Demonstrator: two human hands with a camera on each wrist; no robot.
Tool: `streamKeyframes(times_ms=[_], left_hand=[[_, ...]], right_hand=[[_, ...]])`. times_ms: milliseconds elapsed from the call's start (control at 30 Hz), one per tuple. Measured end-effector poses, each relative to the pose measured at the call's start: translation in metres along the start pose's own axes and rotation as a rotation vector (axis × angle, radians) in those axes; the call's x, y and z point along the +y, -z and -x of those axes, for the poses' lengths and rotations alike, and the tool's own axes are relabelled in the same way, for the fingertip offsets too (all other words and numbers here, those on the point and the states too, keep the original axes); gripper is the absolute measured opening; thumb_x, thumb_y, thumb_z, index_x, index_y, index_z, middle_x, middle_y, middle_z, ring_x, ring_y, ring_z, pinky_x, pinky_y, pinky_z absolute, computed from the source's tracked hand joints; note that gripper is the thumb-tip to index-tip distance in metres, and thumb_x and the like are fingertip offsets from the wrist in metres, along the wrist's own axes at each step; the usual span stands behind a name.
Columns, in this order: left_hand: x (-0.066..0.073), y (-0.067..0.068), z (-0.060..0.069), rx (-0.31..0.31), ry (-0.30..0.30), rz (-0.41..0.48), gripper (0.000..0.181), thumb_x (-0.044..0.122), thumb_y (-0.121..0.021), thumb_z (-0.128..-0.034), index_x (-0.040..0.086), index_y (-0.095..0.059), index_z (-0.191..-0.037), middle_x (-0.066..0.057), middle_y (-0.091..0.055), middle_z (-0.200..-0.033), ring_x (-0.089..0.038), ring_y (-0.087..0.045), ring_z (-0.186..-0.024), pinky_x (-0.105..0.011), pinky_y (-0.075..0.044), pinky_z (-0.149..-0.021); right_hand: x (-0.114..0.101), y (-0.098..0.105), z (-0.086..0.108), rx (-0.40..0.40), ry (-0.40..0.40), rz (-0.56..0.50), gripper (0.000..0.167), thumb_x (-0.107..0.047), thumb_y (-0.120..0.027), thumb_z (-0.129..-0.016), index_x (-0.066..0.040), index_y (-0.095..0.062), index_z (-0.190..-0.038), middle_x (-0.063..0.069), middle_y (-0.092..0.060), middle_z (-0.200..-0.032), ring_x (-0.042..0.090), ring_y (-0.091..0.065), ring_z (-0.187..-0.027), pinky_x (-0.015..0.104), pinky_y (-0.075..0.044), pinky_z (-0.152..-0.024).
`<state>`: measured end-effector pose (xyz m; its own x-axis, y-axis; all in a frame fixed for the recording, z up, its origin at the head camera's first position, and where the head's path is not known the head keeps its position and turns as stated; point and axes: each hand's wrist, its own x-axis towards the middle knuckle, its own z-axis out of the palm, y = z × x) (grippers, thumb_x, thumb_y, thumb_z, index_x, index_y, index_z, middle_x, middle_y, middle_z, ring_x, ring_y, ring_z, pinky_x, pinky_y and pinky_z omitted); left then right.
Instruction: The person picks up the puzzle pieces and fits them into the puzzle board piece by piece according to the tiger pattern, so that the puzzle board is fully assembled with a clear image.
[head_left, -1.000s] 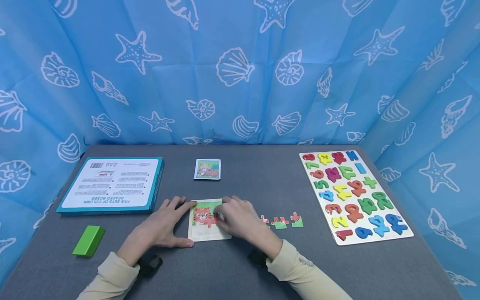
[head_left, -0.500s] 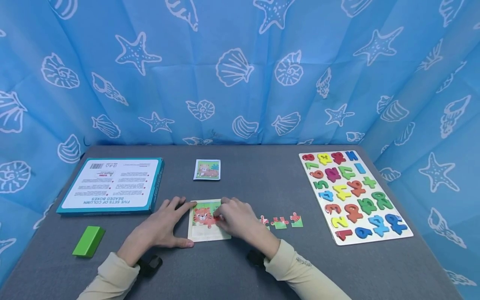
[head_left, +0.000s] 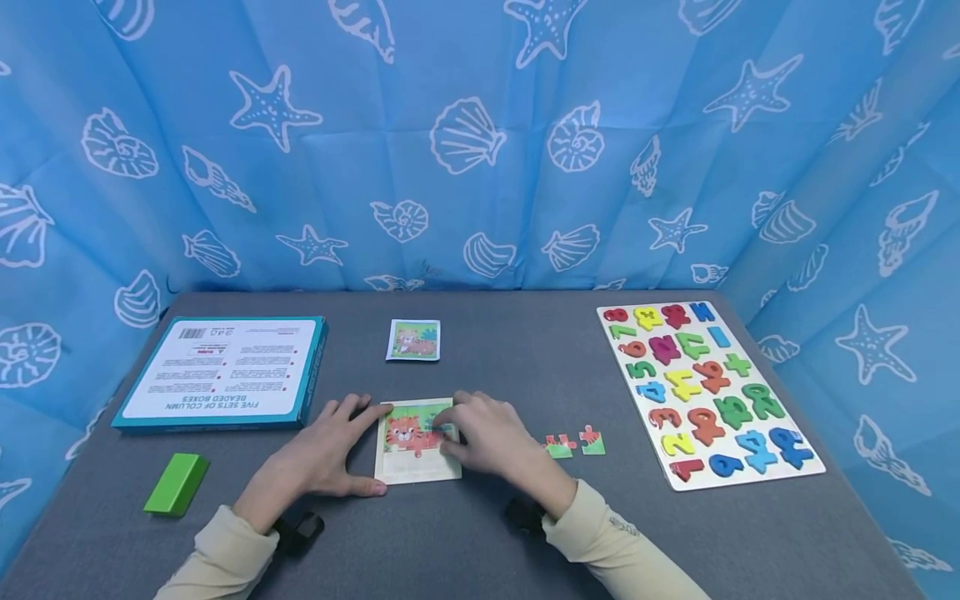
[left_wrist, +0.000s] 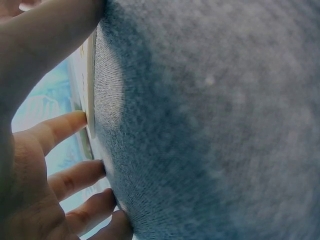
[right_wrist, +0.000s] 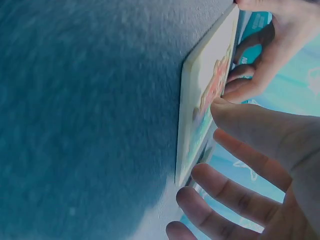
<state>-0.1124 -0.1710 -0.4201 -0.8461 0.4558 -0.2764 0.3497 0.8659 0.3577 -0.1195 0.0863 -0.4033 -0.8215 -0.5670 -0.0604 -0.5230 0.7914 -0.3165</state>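
Observation:
A square jigsaw board (head_left: pixel 422 472) with a pale frame lies flat, its upper part filled with a tiger picture (head_left: pixel 406 432) on green. My left hand (head_left: pixel 330 450) is spread at its left side, with index finger and thumb touching the edge. In the left wrist view, the other left fingertips (left_wrist: pixel 95 169) rest on the cloth. Over the board's right side is my right hand (head_left: pixel 487 437), thumb and index finger apart. The right wrist view shows the right thumb (right_wrist: pixel 240 114) touching the picture, with no piece visible between the fingers. Two loose jigsaw pieces (head_left: pixel 560 447) lie to the right.
A small picture card (head_left: pixel 414 341) lies behind the board. At left are a flat teal-edged box (head_left: pixel 225 367) and a green block (head_left: pixel 177 484). A number board (head_left: pixel 720 400) with colourful pieces lies at right. A blue curtain (head_left: pixel 480 150) hangs behind the table.
My right thumb and index finger have parted, and the hand has shifted slightly right. A third loose piece is now covered by the right hand. The left hand has stayed put.

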Motion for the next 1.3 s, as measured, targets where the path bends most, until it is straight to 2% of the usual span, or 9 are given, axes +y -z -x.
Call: streamKeyframes(times_ms=[300, 567, 867, 1167, 1300], left_hand=[[0.001, 0.000, 0.000, -0.006, 0.007, -0.004, 0.108, 0.070, -0.083, -0.0703, 0.018, -0.041, -0.156, -0.024, -0.041, -0.155, -0.044, -0.046, -0.132, -0.064, -0.047, -0.101], [0.000, -0.001, -0.001, -0.004, 0.005, -0.010, 0.109, 0.070, -0.082, -0.0700, 0.019, -0.040, -0.157, -0.024, -0.041, -0.155, -0.044, -0.046, -0.132, -0.064, -0.048, -0.101], [0.000, -0.001, -0.001, -0.019, 0.027, -0.012, 0.110, 0.071, -0.082, -0.0696, 0.019, -0.039, -0.157, -0.023, -0.040, -0.156, -0.044, -0.045, -0.132, -0.065, -0.047, -0.101], [0.000, -0.002, -0.002, -0.014, 0.021, -0.019, 0.110, 0.072, -0.082, -0.0696, 0.019, -0.040, -0.157, -0.023, -0.041, -0.155, -0.044, -0.046, -0.132, -0.064, -0.047, -0.101], [0.000, -0.002, -0.002, -0.015, 0.021, -0.021, 0.110, 0.071, -0.082, -0.0698, 0.019, -0.040, -0.157, -0.023, -0.041, -0.155, -0.043, -0.046, -0.131, -0.064, -0.047, -0.101]], right_hand=[[0.010, 0.010, 0.012, 0.028, -0.006, -0.009, 0.027, -0.026, -0.080, -0.090, -0.018, -0.078, -0.115, 0.003, -0.066, -0.095, 0.013, -0.049, -0.074, 0.024, -0.034, -0.054], [0.027, 0.016, 0.028, 0.014, -0.056, 0.003, 0.030, -0.024, -0.081, -0.088, -0.019, -0.077, -0.118, 0.005, -0.067, -0.101, 0.016, -0.057, -0.081, 0.030, -0.044, -0.059], [0.052, 0.023, 0.050, 0.006, -0.120, -0.021, 0.032, -0.023, -0.081, -0.089, -0.017, -0.076, -0.119, 0.003, -0.064, -0.096, 0.011, -0.047, -0.073, 0.024, -0.035, -0.054], [0.066, 0.023, 0.068, -0.019, -0.151, -0.015, 0.035, -0.028, -0.081, -0.088, -0.017, -0.076, -0.121, 0.004, -0.068, -0.102, 0.014, -0.055, -0.082, 0.028, -0.040, -0.059], [0.066, 0.020, 0.072, -0.022, -0.133, -0.010, 0.036, -0.031, -0.082, -0.087, -0.018, -0.076, -0.120, 0.003, -0.068, -0.103, 0.014, -0.058, -0.086, 0.029, -0.043, -0.060]])
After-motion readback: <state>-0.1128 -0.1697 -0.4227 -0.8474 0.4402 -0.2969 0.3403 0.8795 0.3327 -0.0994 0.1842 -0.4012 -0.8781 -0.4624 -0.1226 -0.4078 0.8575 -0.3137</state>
